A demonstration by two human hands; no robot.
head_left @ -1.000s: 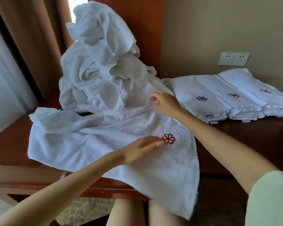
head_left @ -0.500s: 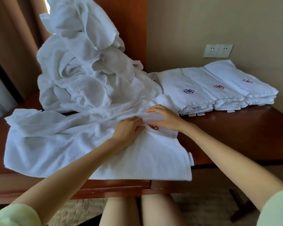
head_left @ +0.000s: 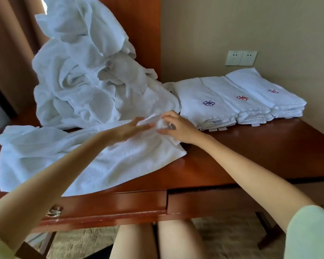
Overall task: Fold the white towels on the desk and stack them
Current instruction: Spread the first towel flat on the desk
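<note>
The white towel is lying spread along the desk's front-left edge. The right hand is pinching its bunched far edge in a tight grip; the left hand is resting on it, fingers straight. Folded towels are sitting by the back-right edge.

towels: white terry, matt | desk: glossy reddish wood

The left hand and right hand now meet at the far edge of the spread towel, whose corner no longer overhangs the tabletop and whose red emblem no longer shows.
</note>
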